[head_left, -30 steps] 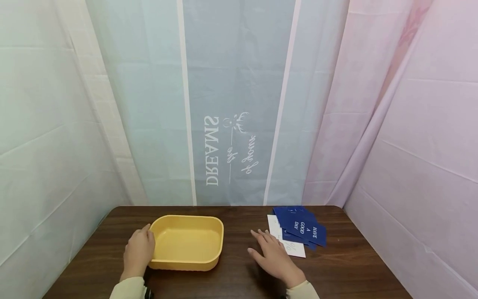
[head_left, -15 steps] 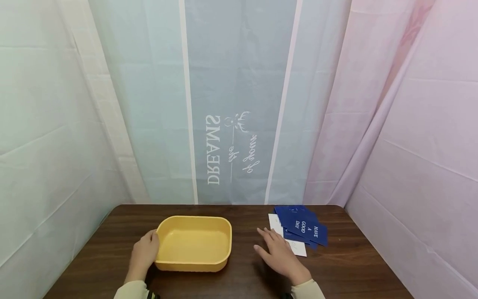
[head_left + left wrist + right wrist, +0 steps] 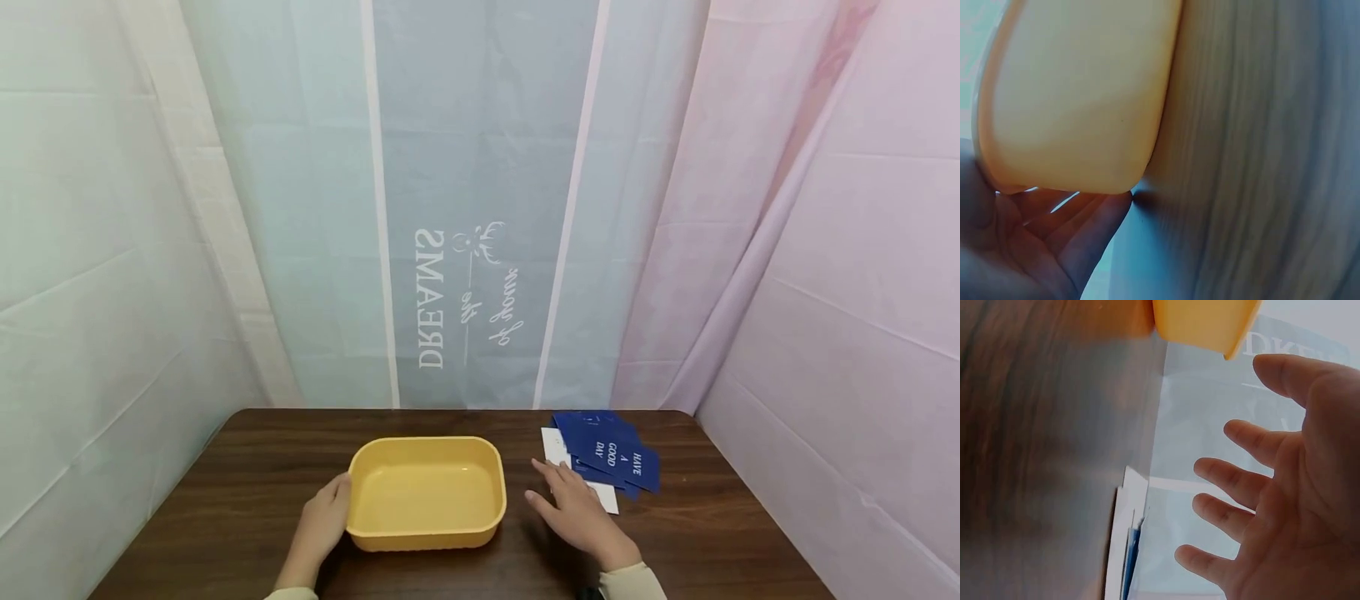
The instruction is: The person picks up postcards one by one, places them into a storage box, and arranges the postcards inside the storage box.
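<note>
A yellow rectangular tub [image 3: 427, 492] stands on the table left of centre. My left hand [image 3: 324, 518] presses its left end wall from outside. Up close in the left wrist view, the fingers [image 3: 1094, 234] lie along the end of the tub [image 3: 1079, 100], with the thumb side near its rim. My right hand [image 3: 581, 512] hovers over the table, fingers spread, palm down and holding nothing. Just beyond its fingertips lies a loose pile of blue cards [image 3: 611, 450], one reading "HAVE A GOOD DAY". A white card [image 3: 556, 446] shows underneath, partly hidden by the hand.
The dark wood-grain table [image 3: 247, 492] ends at a pale curtain [image 3: 480, 167] with mirrored lettering. White cloth walls [image 3: 847, 333] enclose both sides. Bare tabletop separates the tub from the pile of cards.
The tub has slid to the right across the table, pushed along by my left hand. My right hand has shifted slightly right. The cards stay in their pile.
</note>
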Available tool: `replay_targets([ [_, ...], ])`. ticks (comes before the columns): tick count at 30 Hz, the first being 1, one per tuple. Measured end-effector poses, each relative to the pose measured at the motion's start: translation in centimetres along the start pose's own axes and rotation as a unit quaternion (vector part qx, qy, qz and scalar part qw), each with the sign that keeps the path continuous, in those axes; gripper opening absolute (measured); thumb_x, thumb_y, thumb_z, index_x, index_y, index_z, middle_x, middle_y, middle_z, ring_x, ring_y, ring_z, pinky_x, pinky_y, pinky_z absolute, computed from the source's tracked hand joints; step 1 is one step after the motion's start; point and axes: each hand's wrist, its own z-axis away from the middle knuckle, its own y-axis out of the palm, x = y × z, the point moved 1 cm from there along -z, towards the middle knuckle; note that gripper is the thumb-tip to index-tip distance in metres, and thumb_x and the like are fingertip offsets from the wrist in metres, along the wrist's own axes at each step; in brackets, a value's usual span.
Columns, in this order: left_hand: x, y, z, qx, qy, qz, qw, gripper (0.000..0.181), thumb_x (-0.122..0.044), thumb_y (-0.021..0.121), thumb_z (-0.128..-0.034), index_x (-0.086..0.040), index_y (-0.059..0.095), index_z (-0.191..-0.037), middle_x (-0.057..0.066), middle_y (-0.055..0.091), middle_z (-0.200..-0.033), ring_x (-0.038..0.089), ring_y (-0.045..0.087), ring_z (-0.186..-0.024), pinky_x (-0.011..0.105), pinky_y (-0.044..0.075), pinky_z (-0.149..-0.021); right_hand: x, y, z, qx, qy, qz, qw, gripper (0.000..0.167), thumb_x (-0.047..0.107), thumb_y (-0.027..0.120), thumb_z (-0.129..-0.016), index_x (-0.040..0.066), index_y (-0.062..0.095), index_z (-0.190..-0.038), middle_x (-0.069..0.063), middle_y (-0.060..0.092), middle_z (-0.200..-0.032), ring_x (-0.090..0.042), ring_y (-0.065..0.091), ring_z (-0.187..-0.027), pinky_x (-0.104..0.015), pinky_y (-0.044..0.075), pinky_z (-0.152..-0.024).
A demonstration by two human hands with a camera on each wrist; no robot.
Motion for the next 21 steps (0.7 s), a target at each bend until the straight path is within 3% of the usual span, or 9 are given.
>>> replay_targets([
  [7,-0.9,1.6,0.4,0.010,0.000,0.016,0.9998,0.060,-0.040,0.024,-0.1104,0.002,0.053,-0.141,0.023,0.062,-0.129,0.046,0.053,-0.124,0.065,0.041,-0.100,-0.9,-0.3,0.5,0.005,0.004,-0.002,1.0000,0.056,0.041,0.060,-0.100,0.008,0.053,-0.145,-0.023,0.048,-0.147,-0.048,0.034,-0.140,-0.076,0.028,-0.102],
  [14,-1.9,2.8,0.7,0.007,0.022,0.031,0.9992,0.054,-0.038,0.029,-0.1106,-0.001,0.058,-0.138,0.020,0.064,-0.127,0.044,0.054,-0.124,0.063,0.042,-0.100,-1.1,-0.4,0.4,-0.005,-0.003,0.002,1.0000,0.057,0.040,0.061,-0.100,0.007,0.053,-0.144,-0.023,0.050,-0.145,-0.049,0.035,-0.139,-0.078,0.028,-0.100],
  [17,-2.3,3.0,0.9,0.019,0.025,0.044,0.9985,0.054,-0.037,0.031,-0.1106,0.003,0.056,-0.138,0.023,0.062,-0.130,0.045,0.053,-0.124,0.063,0.042,-0.100,-1.1,-0.7,0.5,-0.006,0.003,-0.002,1.0000,0.055,0.039,0.061,-0.100,0.007,0.054,-0.144,-0.023,0.050,-0.145,-0.049,0.034,-0.139,-0.077,0.027,-0.101],
  [21,-2.4,3.2,1.1,0.049,0.019,0.089,0.9947,0.056,-0.039,0.035,-0.1100,0.005,0.053,-0.140,0.022,0.064,-0.126,0.037,0.061,-0.112,0.056,0.050,-0.093,-1.4,-1.1,0.6,-0.007,0.017,-0.006,0.9998,0.053,0.037,0.062,-0.099,0.007,0.055,-0.142,-0.022,0.050,-0.145,-0.049,0.034,-0.139,-0.076,0.026,-0.104],
])
